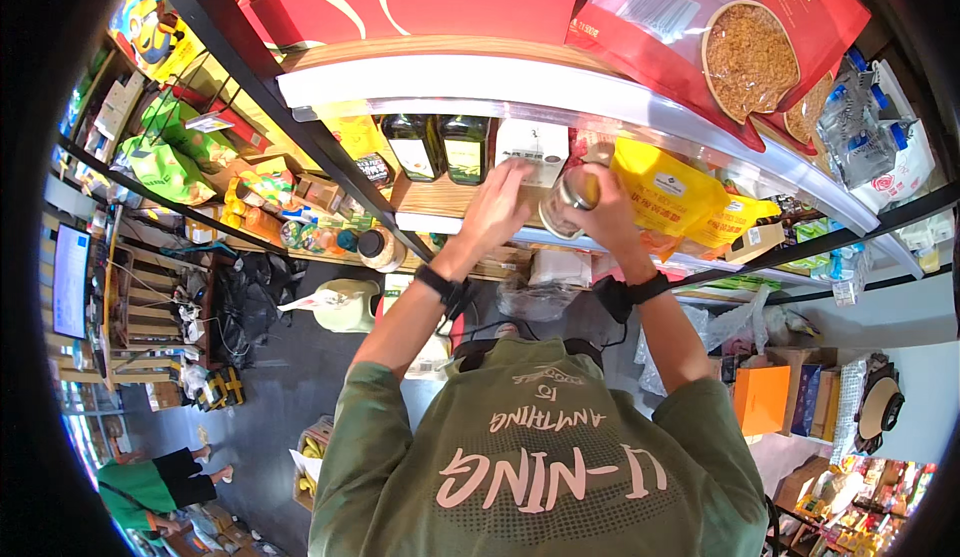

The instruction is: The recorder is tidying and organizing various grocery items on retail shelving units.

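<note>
My right hand (pixel 606 212) grips a small jar (pixel 559 213), tilted over the front of the middle shelf (pixel 427 198). My left hand (pixel 495 208) reaches to the left of the jar, its blurred fingers in front of a white box (pixel 532 143) with dark print. Whether those fingers grip the box cannot be made out. Left of the box stand two dark glass bottles (pixel 465 148) with pale labels. Yellow bags (pixel 660 185) bearing writing lie just right of my right hand.
Above runs a white shelf edge (pixel 450 80) carrying a red box (pixel 420 1) and a red brown-sugar bag (pixel 675 24). A black upright post (pixel 300 118) slants at the left. A pale green container (pixel 349 305) stands below. Another person (pixel 150 489) is far off at lower left.
</note>
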`<state>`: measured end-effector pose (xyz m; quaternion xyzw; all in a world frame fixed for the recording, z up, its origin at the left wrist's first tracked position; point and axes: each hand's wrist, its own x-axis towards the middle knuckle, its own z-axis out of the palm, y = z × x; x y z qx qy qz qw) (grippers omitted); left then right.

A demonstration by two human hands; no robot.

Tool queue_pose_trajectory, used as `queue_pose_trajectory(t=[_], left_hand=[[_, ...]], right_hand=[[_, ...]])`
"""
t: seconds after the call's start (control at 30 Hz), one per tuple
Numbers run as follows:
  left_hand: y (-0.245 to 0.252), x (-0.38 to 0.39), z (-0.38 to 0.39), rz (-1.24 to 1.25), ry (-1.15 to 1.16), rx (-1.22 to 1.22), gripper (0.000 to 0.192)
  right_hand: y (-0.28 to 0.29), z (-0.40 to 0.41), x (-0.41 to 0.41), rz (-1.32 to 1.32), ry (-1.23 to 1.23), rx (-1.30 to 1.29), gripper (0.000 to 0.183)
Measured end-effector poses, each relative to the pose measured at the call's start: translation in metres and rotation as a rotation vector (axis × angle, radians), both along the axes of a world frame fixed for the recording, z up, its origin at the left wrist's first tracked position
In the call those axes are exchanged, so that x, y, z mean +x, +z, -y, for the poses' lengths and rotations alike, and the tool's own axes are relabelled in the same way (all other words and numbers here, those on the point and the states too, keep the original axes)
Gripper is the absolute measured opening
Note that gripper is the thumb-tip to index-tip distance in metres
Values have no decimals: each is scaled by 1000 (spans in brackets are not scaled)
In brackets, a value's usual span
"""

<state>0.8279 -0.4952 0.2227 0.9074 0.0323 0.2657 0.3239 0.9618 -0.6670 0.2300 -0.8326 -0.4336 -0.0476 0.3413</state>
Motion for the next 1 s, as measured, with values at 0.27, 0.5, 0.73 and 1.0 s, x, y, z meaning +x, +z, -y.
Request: queue_pose_trajectory(t=[0.27, 0.5, 0.73, 1.0], left_hand=[[58, 93, -28, -524, 33, 394, 62], [53, 115, -40, -595, -25, 348, 60], [53, 115, -41, -787, -203, 562, 66], [55, 94, -28, -779, -116, 588, 70]], right_hand=[[51, 32, -8, -716, 180, 410, 56], [60, 54, -9, -851, 349, 508, 55], [62, 56, -10, -1056, 219, 617, 50], [57, 54, -3, -988, 10, 654, 52]])
